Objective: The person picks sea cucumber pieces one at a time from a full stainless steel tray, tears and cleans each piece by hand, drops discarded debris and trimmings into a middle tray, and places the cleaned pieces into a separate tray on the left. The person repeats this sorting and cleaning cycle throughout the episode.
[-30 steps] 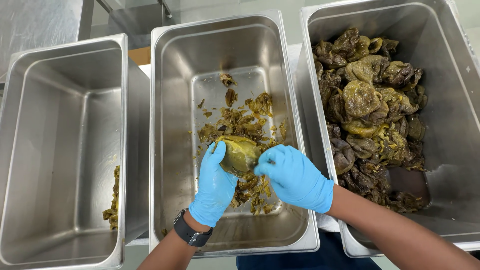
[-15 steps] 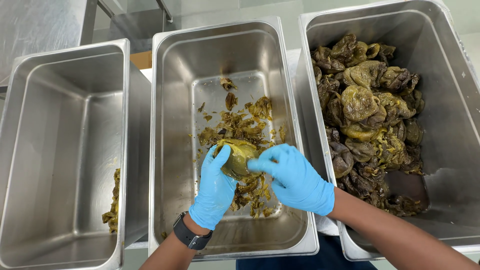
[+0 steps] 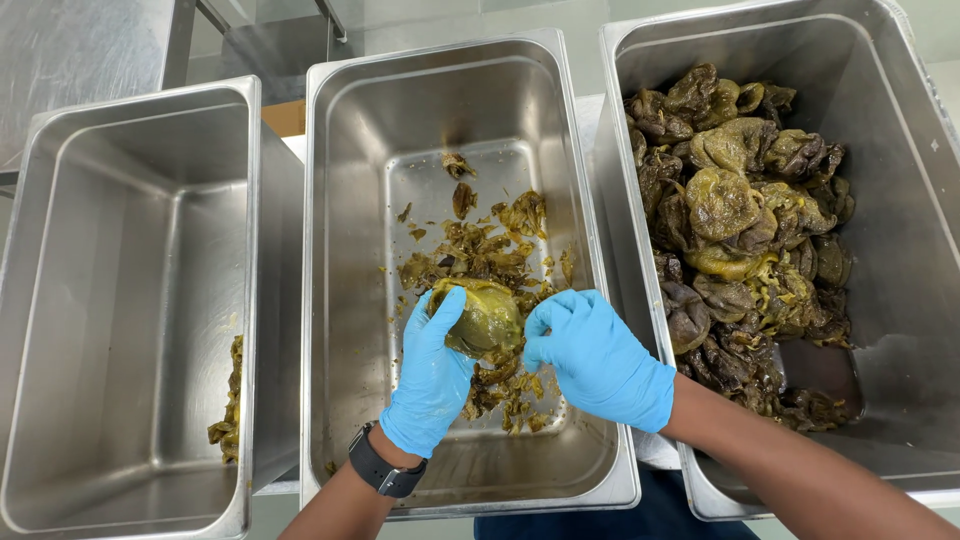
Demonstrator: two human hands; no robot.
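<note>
Hidden: the underside of the roasted pepper (image 3: pixel 487 315) is covered by the left hand (image 3: pixel 432 375), and the right hand's fingertips (image 3: pixel 540 325) curl out of sight against the pepper's edge.
Cut off: both forearms run out at the bottom edge; the right pan (image 3: pixel 905 300) and the left pan (image 3: pixel 130 300) are cropped at the frame sides.
Hard to make out: whether the right thumb pinches skin or only presses on it cannot be told.
Pepper: soft, olive-green, held above the floor of the middle pan (image 3: pixel 350 300), just over the heap of peel scraps (image 3: pixel 490 250).
Left grip: gloved in blue, fingers cupped up around the pepper's left side, carrying it.
Right grip: gloved in blue, fingers bent narrow and touching the pepper's right edge.
Pepper to grip: between the two hands, nearer the left palm.
Wrist: a dark watch (image 3: pixel 385 468) sits on the left one.
Right pan: piled with dark roasted peppers (image 3: pixel 740 230).
Left pan: a small strip of peeled pieces (image 3: pixel 228 405) along its right wall.
Bench: pale surface showing between the pans.
</note>
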